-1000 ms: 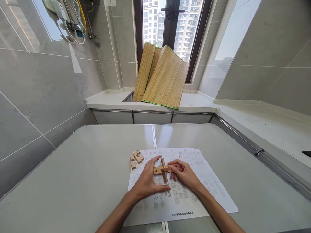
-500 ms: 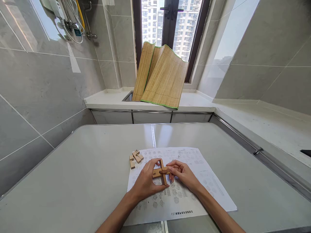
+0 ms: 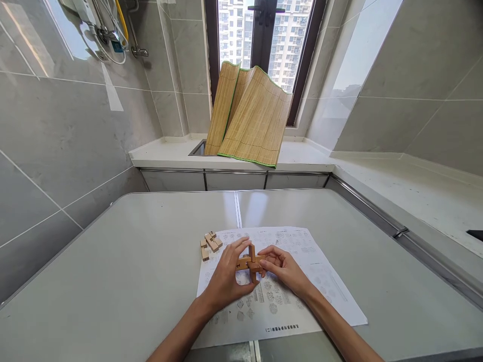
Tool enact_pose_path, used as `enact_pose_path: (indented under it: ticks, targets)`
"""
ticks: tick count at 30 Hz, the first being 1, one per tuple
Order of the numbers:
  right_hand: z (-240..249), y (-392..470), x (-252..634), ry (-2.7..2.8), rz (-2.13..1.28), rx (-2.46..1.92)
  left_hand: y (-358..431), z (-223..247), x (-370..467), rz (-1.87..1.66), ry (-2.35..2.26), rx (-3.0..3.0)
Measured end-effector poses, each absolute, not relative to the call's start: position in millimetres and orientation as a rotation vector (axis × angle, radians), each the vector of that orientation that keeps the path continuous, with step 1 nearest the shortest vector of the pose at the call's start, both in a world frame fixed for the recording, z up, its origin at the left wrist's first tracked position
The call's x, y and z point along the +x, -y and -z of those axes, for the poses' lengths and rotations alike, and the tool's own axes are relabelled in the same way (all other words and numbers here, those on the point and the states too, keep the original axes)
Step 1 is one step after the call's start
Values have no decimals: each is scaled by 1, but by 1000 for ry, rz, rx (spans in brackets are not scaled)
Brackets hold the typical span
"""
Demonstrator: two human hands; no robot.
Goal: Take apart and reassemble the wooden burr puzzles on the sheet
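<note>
A cross-shaped wooden burr puzzle (image 3: 252, 264), made of interlocked notched bars, is held above the printed sheet. Around its left side curves my left hand (image 3: 232, 274), with the thumb at the lower end of the upright bar and the fingers near its top. Pinching the right end of the level bar is my right hand (image 3: 283, 269), thumb and fingers closed together. A dark mark like a number shows on the left end of that bar. Loose notched wooden pieces (image 3: 213, 242) lie to the left, by the sheet's upper left corner.
A large white sheet (image 3: 313, 301) with printed diagrams lies under my hands on the pale table (image 3: 151, 261). Behind it, a bamboo mat (image 3: 256, 120) leans on the white ledge (image 3: 309, 160) before the window. Tiled walls stand on both sides.
The wooden puzzle has tilted, so more of its near side shows, and its upright bar looks straighter. My left fingers have risen slightly off its top. The view has shifted a little.
</note>
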State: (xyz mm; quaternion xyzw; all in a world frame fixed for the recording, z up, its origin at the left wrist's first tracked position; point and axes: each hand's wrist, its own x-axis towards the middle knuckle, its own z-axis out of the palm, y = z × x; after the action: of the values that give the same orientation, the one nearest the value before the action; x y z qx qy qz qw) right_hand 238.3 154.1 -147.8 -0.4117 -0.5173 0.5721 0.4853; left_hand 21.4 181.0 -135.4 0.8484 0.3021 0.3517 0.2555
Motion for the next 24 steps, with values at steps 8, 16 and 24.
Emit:
enact_pose_path:
  ticks: [8, 16, 24]
  targets:
    - [150, -156, 238, 1225, -1409, -986, -187, 137, 19, -825, -897, 1854]
    - [153, -158, 237, 1187, -1438, -890, -183, 129, 22, -831, -923, 1795]
    - [158, -159, 238, 1177, -1425, -932, -183, 129, 22, -877, -980, 1908]
